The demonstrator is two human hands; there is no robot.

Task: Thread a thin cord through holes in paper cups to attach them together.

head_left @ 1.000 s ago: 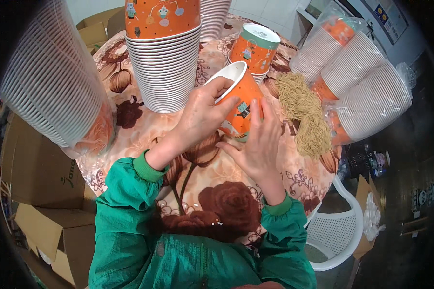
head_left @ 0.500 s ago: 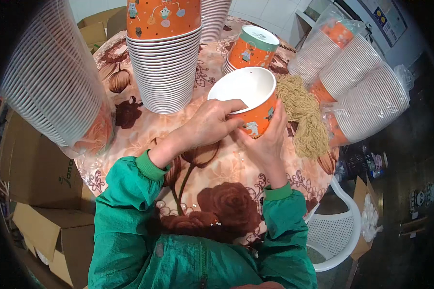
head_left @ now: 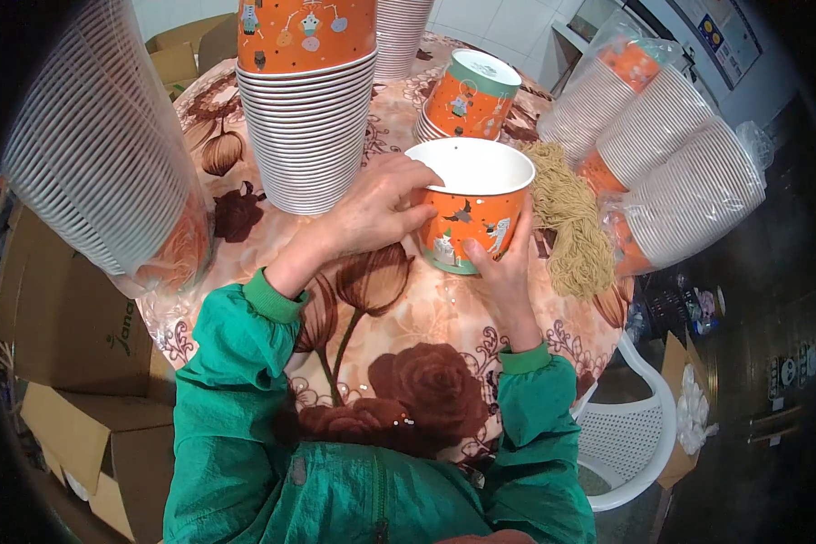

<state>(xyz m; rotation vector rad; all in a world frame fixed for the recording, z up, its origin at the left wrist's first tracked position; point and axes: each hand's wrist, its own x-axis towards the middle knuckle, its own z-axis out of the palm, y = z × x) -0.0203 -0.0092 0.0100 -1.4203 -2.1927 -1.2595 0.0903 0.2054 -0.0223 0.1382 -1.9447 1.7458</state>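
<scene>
Head view: an upright orange printed paper cup [head_left: 473, 210] is clasped between the half-curled left hand [head_left: 378, 210] and right hand [head_left: 505, 263], above the floral tablecloth [head_left: 399, 317].

Light: bright, even, from overhead; soft shadows.
Glare: mild sheen on the floral-patterned counter [head_left: 245, 208].
Distortion: strong fisheye bending, dark vignette at rim.
Focus: centre sharp, edges softer.

Tall stacks of paper cups [head_left: 306, 136], a bundle of tan string [head_left: 567, 222] – cardboard boxes [head_left: 72, 381], white plastic chair [head_left: 630, 435]
</scene>
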